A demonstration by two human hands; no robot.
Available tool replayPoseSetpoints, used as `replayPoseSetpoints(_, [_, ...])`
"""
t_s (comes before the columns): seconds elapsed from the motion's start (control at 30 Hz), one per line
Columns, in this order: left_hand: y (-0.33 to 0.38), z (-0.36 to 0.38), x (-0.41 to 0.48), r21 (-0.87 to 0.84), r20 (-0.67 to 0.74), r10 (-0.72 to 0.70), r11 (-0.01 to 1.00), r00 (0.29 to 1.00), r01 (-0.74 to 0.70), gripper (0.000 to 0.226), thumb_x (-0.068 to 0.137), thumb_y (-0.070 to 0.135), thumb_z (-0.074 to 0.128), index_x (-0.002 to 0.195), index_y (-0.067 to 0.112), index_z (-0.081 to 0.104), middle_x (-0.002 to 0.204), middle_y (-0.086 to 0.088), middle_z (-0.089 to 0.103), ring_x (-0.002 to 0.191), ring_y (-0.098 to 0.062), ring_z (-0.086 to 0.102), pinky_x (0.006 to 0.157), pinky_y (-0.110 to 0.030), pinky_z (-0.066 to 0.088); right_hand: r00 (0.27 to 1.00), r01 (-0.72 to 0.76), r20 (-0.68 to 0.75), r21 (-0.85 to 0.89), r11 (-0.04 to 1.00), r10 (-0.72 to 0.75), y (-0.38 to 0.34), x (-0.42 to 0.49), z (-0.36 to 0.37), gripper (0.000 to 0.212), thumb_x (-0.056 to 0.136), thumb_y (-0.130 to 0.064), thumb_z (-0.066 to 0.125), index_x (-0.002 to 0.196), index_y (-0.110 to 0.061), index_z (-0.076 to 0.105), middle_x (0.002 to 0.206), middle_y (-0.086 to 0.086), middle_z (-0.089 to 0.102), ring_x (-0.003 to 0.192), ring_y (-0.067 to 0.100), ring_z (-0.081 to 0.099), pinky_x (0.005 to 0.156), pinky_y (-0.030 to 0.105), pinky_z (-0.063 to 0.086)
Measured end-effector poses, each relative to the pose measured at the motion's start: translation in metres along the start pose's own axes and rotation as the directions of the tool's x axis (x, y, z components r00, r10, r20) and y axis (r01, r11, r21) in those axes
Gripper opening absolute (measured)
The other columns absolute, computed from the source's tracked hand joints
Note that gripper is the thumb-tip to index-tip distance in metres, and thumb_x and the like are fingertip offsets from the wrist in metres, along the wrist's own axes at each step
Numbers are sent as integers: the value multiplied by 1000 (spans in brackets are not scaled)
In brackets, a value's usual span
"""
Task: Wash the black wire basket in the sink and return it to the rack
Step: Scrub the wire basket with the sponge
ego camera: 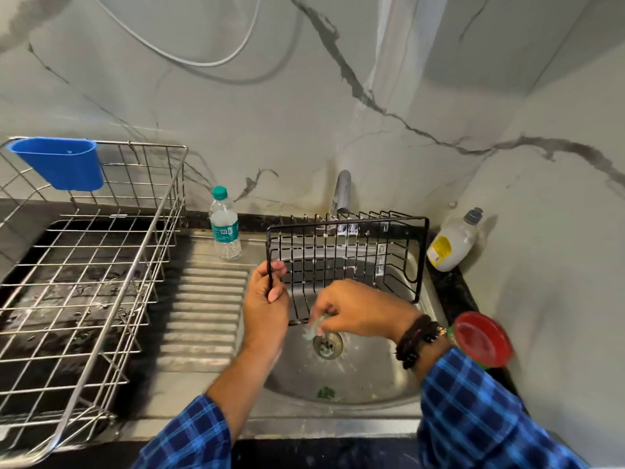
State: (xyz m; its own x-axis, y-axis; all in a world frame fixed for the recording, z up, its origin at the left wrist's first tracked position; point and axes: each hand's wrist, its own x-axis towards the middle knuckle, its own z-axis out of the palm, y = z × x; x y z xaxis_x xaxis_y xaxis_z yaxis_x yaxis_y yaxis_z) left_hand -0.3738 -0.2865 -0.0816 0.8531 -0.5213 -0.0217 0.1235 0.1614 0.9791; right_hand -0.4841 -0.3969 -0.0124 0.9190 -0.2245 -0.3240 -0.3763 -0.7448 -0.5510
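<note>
Basket position: the black wire basket (pixel 348 255) stood tilted on edge in the sink (pixel 372 380), its lower edge down near the drain (pixel 328 345) and its open side facing the person.
Left hand: the left hand (pixel 267 299) was curled round the basket's left upright rim wire, thumb and fingers wrapped over it, holding it up.
Right hand: the right hand (pixel 358 313) pinched a pale green scrub pad (pixel 318 328) in bent fingertips, pressed against the basket's lower front wires just above the drain.
Basket relative to hands: the left hand was at its left edge and the right hand at its bottom front, with most of the frame rising beyond both hands towards the tap (pixel 342 192).
Basket build: thin black coated wire, a rectangular rim with rounded corners, close parallel bars, and white flecks of foam on several joints.
Sink: brushed steel, a rounded bowl, wet, with green scraps on the floor near the front.
Draining board: ribbed steel draining board (pixel 206 309), left of the bowl.
Rack: a bare steel wire rack (pixel 84 282) with a wide square grid stood well apart on the left, a blue plastic cup (pixel 59 164) hooked over its back rail.
Nearby: a clear plastic bottle (pixel 225 225) with a green cap stood behind the draining board; a whitish soap bottle (pixel 453 242) leaned at the right corner.
Wall: grey marble-look wall (pixel 236 123) with dark veins.
Wrist: dark braided bands (pixel 417 340) circled the right wrist, above a blue checked sleeve (pixel 480 418).
</note>
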Motion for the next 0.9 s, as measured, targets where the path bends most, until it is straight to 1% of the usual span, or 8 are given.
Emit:
replayPoseSetpoints(0.1, [-1, -1, 4, 20, -15, 14, 1000, 1000, -13, 50, 83, -25, 35, 80, 20, 56, 102, 1, 59, 116, -5, 60, 90, -10, 41, 982, -117, -146, 21, 993, 119, 19, -4, -8, 10, 92, -24, 68, 99, -23, 76, 99, -13, 66, 90, 0, 60, 85, 25, 51])
replayPoseSetpoints(0.23, [-2, -4, 9, -13, -21, -56, 998, 998, 56, 51, 82, -27, 33, 80, 19, 55, 94, 12, 62, 118, -6, 60, 102, -19, 36, 843, -323, -479, -87, 942, 245, 38, 2, 0, 10, 92, -18, 68, 99, -20, 74, 97, -1, 69, 91, 11, 65, 86, 27, 54])
replayPoseSetpoints(0.33, [-4, -8, 9, -1, -21, -98, 995, 995, 98, 52, 83, -27, 33, 80, 20, 56, 91, 12, 59, 112, -5, 60, 102, -22, 35, 835, -480, -427, -258, 839, 347, 47, -2, 4, 17, 91, -13, 67, 106, -19, 72, 100, 6, 70, 95, 23, 68, 85, 30, 54])
replayPoseSetpoints(0.43, [-5, -5, 1, 45, -20, -115, 992, 993, 115, 50, 88, -23, 36, 79, 22, 56, 95, 12, 62, 100, -2, 58, 86, -17, 40, 855, -505, -345, -381, 775, 387, 45, -10, -7, 18, 93, -11, 65, 110, -16, 71, 106, 7, 70, 98, 26, 67, 83, 32, 51])
replayPoseSetpoints(0.57, [9, 6, -5, 181, -14, -57, 982, 998, 59, 40, 90, -20, 33, 92, 11, 58, 98, 6, 58, 80, 3, 54, 67, -1, 43, 818, -529, -520, -512, 676, 246, 41, -6, -26, 25, 90, -2, 64, 113, -9, 66, 111, 10, 64, 107, 28, 61, 81, 33, 50])
replayPoseSetpoints(0.73, [37, 9, 2, 438, -17, 58, 898, 998, -45, 34, 90, -16, 38, 81, 9, 59, 104, -2, 58, 77, -1, 50, 61, -1, 39, 872, -452, -482, -730, 513, 83, 80, -9, -31, 20, 81, -10, 73, 100, -13, 68, 100, 8, 64, 95, 26, 59, 68, 39, 55])
replayPoseSetpoints(0.83, [48, 13, -1, 528, 30, 145, 838, 989, -139, 39, 87, -18, 44, 70, 15, 56, 107, -3, 56, 78, -4, 51, 65, -3, 42, 930, -340, -363, -798, 498, 53, 96, -6, -14, 11, 89, -12, 66, 99, -14, 68, 100, 8, 64, 96, 27, 60, 76, 39, 54])
replayPoseSetpoints(0.9, [52, 18, -7, 523, 40, 167, 837, 985, -162, 43, 84, -21, 45, 67, 17, 52, 105, -1, 54, 76, -5, 51, 64, -5, 45, 950, -288, -307, -781, 554, 60, 99, 0, 8, 4, 91, -18, 68, 95, -16, 67, 94, 4, 64, 89, 20, 60, 73, 33, 53])
